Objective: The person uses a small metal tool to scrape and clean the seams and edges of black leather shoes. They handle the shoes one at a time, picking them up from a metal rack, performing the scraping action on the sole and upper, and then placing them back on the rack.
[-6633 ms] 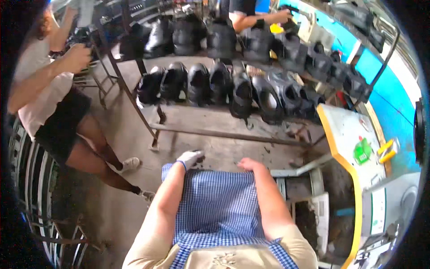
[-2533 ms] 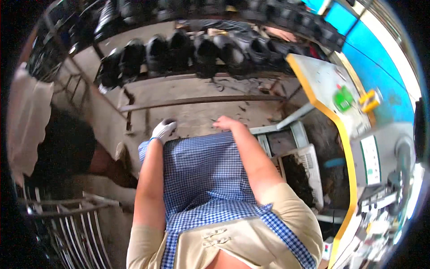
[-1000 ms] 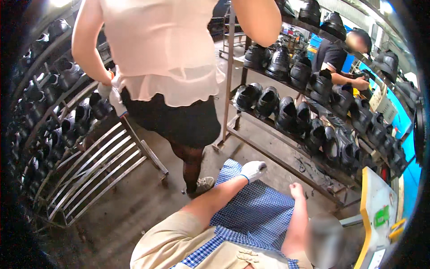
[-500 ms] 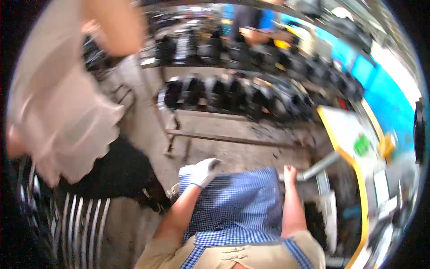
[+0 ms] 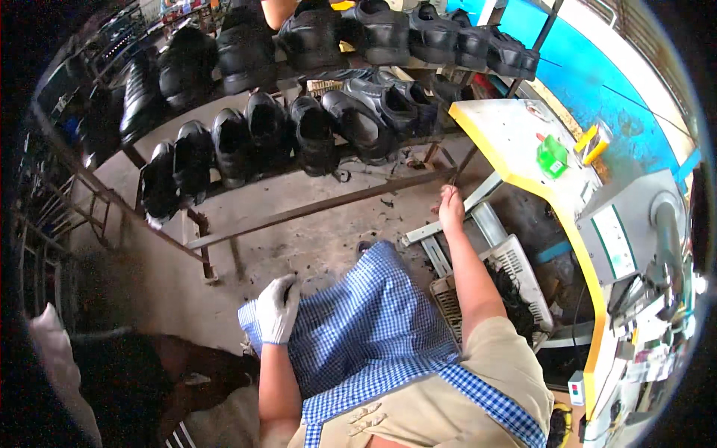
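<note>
My left hand (image 5: 279,308), in a white knit glove with a dark patch near the fingertips, is closed over the left side of the blue checked apron (image 5: 358,306) on my lap. Whatever it may hold is hidden. My right hand (image 5: 449,207) is bare and reaches forward, its fingers closed. A thin dark shape shows above it, too small to name. Beside that hand are a grey metal table leg (image 5: 482,193) and a white plastic basket (image 5: 534,287) holding dark scraps.
Ahead stands a two-tier metal rack (image 5: 328,201) of black shoes (image 5: 312,131). To the right is a yellow-edged workbench (image 5: 515,127) with a green container (image 5: 553,157), a yellow tool (image 5: 594,145) and a grey machine (image 5: 620,231). A person's dark clothing (image 5: 119,381) shows at lower left.
The view has swung right and closer to the shoe rack. My right hand now reaches farther forward; my gloved left hand stays by the apron. The person on the left has mostly left the view.
</note>
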`<control>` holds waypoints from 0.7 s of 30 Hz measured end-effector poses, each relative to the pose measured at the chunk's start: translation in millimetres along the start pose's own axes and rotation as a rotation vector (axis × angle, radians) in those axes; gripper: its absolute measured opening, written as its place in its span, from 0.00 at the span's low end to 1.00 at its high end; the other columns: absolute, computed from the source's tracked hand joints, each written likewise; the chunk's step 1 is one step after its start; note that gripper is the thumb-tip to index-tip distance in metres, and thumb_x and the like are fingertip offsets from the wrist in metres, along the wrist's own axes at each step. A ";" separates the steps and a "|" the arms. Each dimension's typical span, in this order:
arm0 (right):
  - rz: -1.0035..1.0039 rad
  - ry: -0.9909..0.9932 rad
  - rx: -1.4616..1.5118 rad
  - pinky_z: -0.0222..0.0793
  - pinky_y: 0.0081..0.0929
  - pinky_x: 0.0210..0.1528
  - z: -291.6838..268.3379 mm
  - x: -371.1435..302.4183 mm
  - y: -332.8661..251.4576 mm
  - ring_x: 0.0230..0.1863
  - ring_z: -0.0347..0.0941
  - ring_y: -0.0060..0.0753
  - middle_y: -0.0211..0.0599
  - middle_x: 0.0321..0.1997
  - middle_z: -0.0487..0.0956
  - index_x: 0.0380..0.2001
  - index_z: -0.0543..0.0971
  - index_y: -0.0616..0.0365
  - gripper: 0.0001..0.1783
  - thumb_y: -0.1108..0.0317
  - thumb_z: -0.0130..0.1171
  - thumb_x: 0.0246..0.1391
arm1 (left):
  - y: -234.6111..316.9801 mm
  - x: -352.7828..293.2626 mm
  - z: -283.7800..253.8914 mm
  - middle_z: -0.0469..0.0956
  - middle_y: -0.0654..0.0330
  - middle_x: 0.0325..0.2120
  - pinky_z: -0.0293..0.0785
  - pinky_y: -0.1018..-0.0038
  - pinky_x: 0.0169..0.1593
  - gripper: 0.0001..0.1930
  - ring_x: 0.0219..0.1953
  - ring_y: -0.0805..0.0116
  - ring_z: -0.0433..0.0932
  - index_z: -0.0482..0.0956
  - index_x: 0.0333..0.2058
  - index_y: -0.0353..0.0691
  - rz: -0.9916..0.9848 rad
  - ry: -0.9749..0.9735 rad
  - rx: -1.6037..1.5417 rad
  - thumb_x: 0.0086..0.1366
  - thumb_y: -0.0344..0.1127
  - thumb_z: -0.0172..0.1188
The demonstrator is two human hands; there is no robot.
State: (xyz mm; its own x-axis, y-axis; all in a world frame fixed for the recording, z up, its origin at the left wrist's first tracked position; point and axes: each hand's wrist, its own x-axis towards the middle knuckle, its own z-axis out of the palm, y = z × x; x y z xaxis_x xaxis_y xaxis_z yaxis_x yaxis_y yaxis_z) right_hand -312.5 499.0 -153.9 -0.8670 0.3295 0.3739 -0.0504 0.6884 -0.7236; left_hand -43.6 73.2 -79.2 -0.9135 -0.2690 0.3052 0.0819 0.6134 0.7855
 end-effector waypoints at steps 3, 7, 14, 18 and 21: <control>-0.328 0.216 -0.326 0.71 0.46 0.49 -7.0 56.3 -22.0 0.50 0.73 0.53 0.47 0.52 0.73 0.50 0.73 0.53 0.16 0.60 0.44 0.65 | -7.0 1.5 -1.4 0.82 0.51 0.32 0.75 0.68 0.43 0.08 0.36 0.56 0.81 0.81 0.36 0.35 -0.054 -0.021 0.045 0.58 0.31 0.60; -0.388 0.274 -0.674 0.67 0.46 0.57 -18.2 137.3 -33.2 0.60 0.66 0.56 0.49 0.61 0.69 0.59 0.70 0.52 0.22 0.61 0.45 0.64 | -11.0 16.9 5.7 0.82 0.51 0.32 0.76 0.68 0.43 0.08 0.35 0.56 0.81 0.81 0.35 0.35 -0.059 -0.031 0.083 0.58 0.31 0.61; -0.525 0.485 -0.679 0.65 0.49 0.57 -12.5 215.1 -64.5 0.58 0.69 0.56 0.57 0.57 0.73 0.52 0.75 0.63 0.23 0.58 0.51 0.61 | -23.5 45.6 15.7 0.81 0.51 0.31 0.76 0.66 0.40 0.07 0.35 0.53 0.81 0.82 0.34 0.38 -0.105 -0.038 0.118 0.56 0.32 0.61; -0.486 0.435 -0.731 0.65 0.49 0.57 -6.3 255.4 -66.5 0.57 0.69 0.56 0.57 0.56 0.74 0.52 0.75 0.63 0.22 0.58 0.52 0.60 | -20.0 58.2 14.0 0.81 0.51 0.32 0.76 0.65 0.42 0.09 0.37 0.52 0.80 0.82 0.36 0.39 -0.181 -0.129 0.151 0.57 0.34 0.60; -0.388 0.331 -0.799 0.66 0.48 0.56 -7.3 278.3 -63.6 0.57 0.70 0.56 0.57 0.55 0.74 0.51 0.76 0.63 0.22 0.58 0.52 0.60 | -14.4 61.9 -2.1 0.81 0.52 0.37 0.75 0.62 0.45 0.13 0.41 0.50 0.79 0.82 0.39 0.42 -0.207 -0.225 0.174 0.59 0.40 0.58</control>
State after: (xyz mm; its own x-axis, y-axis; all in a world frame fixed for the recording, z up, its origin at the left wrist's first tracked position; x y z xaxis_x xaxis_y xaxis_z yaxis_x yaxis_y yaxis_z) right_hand -547.0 551.7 0.4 -0.6699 0.0665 0.7395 0.1552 0.9865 0.0519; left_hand -100.4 46.2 -70.5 -0.9702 -0.2421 0.0071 -0.1659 0.6857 0.7088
